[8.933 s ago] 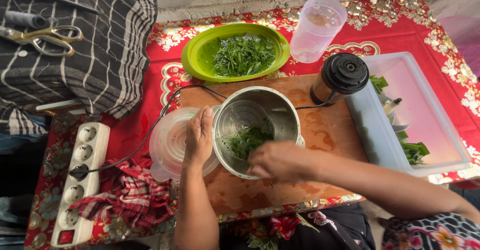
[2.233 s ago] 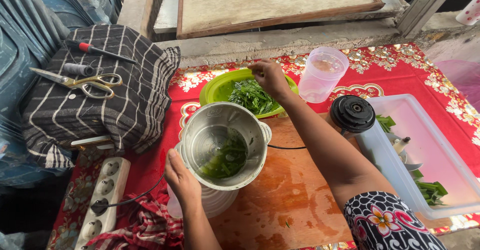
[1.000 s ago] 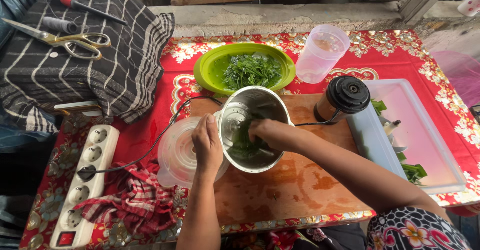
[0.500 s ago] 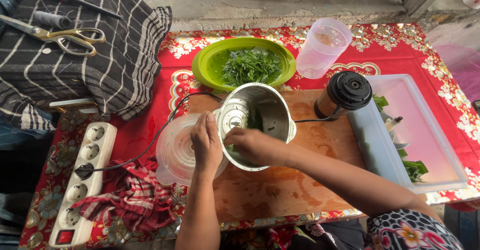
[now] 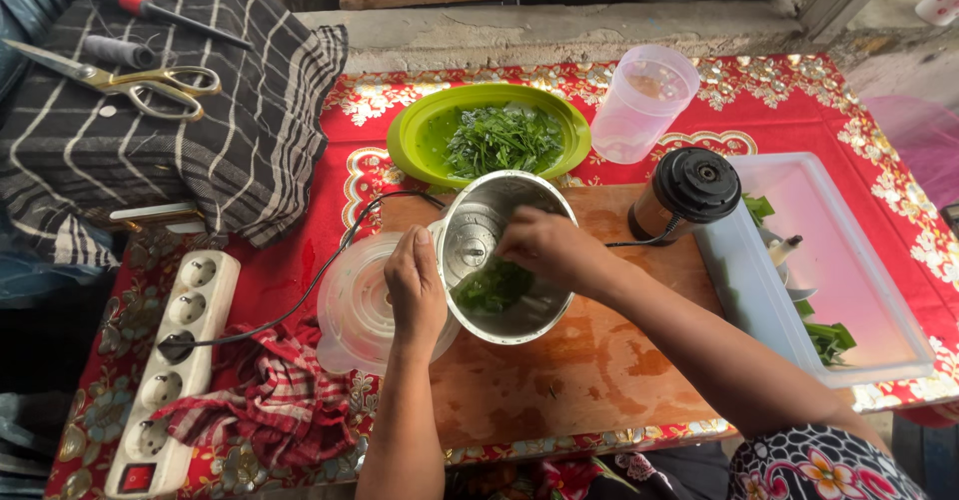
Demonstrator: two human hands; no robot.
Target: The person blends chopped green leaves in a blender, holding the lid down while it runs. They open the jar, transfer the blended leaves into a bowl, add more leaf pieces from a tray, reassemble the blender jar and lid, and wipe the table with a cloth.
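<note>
Beside green bowl [image 5: 420,140], right hand [image 5: 544,248] inside steel jar [image 5: 479,225]

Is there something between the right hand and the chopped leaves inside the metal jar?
Nothing visible. The right hand reaches over the rim of the metal jar, directly above the chopped leaves. The left hand grips the jar's outer side, not across its opening.

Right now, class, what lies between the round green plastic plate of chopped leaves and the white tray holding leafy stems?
In the head view, between the green plate and the white tray stands a black-lidded blender part, with a clear plastic cup behind it.
</note>
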